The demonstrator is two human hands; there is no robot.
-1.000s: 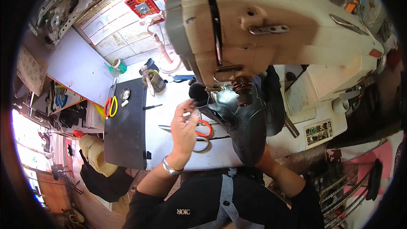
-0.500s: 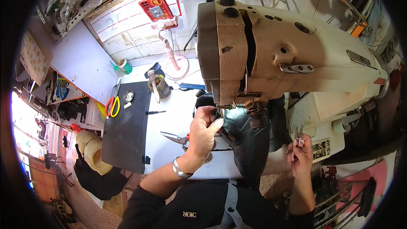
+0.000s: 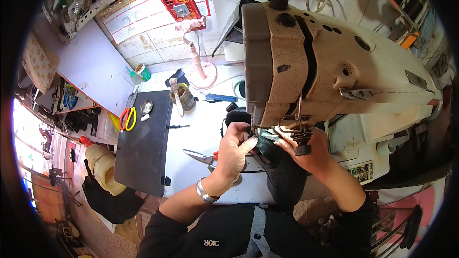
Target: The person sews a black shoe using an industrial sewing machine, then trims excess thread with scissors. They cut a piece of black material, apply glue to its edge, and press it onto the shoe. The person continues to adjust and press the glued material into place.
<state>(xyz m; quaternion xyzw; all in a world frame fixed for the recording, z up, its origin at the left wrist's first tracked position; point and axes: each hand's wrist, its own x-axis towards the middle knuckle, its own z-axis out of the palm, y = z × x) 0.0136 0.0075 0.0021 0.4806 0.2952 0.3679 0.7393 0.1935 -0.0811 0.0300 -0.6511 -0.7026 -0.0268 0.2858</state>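
Observation:
A black leather boot [image 3: 287, 181] lies under the head of a large sewing machine [image 3: 330, 67], its shaft running toward me. My left hand [image 3: 233, 153] pinches the boot's edge between thumb and fingers, left of the needle area. From the right, my right hand [image 3: 311, 155] reaches in under the machine head, its fingertips drawn together at the boot. A pale, shiny, narrow piece shows by those fingertips; I cannot tell what it is. The thread tensioner [image 3: 302, 143] and the machine head hide part of that hand.
Open metal scissors [image 3: 198, 156] lie left of my left hand. On a black mat [image 3: 143, 148] rest red-and-yellow-handled scissors [image 3: 128, 118]. Behind stand a glue jar with a brush [image 3: 184, 98], a blue-handled tool [image 3: 220, 98] and a pink phone stand [image 3: 203, 74].
My right hand has moved left and away from me, from beside the machine bed to the boot under the head. My left hand keeps its pinch. The view has shifted slightly.

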